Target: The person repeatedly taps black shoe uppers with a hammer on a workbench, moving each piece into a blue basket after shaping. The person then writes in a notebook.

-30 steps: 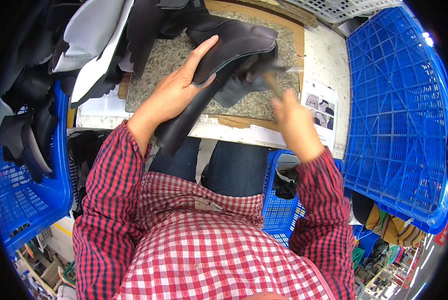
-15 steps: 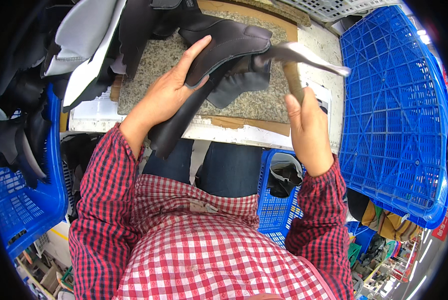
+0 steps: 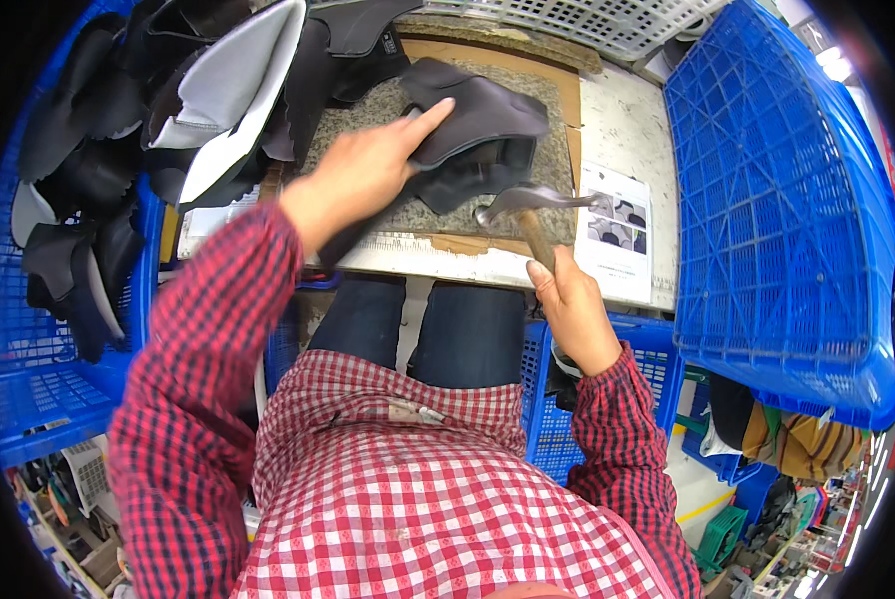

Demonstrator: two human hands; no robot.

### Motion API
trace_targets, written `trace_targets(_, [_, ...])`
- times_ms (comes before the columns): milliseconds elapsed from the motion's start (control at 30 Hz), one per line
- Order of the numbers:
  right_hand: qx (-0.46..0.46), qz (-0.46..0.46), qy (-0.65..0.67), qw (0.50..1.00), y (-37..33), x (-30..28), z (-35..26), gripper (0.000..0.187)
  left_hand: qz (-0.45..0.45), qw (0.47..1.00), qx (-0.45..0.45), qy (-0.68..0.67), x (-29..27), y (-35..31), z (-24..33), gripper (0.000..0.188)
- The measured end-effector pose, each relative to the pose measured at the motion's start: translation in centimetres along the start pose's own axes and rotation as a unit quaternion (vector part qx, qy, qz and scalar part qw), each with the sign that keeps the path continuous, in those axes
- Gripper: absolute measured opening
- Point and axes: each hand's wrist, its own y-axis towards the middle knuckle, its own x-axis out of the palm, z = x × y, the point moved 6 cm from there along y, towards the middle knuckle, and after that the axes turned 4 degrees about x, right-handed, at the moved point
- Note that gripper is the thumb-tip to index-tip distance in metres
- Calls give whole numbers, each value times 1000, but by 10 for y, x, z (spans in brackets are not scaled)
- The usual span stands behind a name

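My left hand [image 3: 362,175] grips a black leather boot upper [image 3: 487,115], its index finger stretched along the top. The upper is folded over, with stitched seams, and a long flap hangs from it past the table's front edge. Under it lies a speckled grey stone slab [image 3: 357,115]. In my right hand [image 3: 577,309] is a hammer [image 3: 537,235] with a wooden handle and a curved, shiny metal head. The hammer head is just right of the upper, apart from it, over the slab's front right part.
Several black and grey leather pieces [image 3: 228,90] are heaped at the left, over a blue basket [image 3: 58,399]. A printed sheet [image 3: 622,275] lies on the table at the right. A large blue crate [image 3: 777,210] stands beyond it, and a white perforated basket [image 3: 607,20] at the back.
The hammer has come down and nearer to me, and my right hand has moved left and lower. The upper has been turned and lowered toward the slab by my left hand.
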Motion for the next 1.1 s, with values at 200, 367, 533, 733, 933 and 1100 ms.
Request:
trace_targets(200, [-8,91,-54,994,-26,-39,-12,27,-17,786,427,446,-84,87,105,42])
trace_targets(367, [10,123,-91,988,-18,-45,6,28,300,838,412,196,-88,77,159,55])
trace_targets(533, [60,93,-54,992,-7,-18,48,32,66,979,190,31,24,23,119,103])
trace_targets(733, [40,38,-4,998,6,-7,44,32,212,957,193,44,25,32,85,81])
trace_targets(933, [18,-43,-34,998,23,-7,32,27,114,955,254,-100,-11,66,23,57])
trace_targets(1100, [6,-45,-70,996,40,-31,12,30,141,949,276,-60,2,79,29,43])
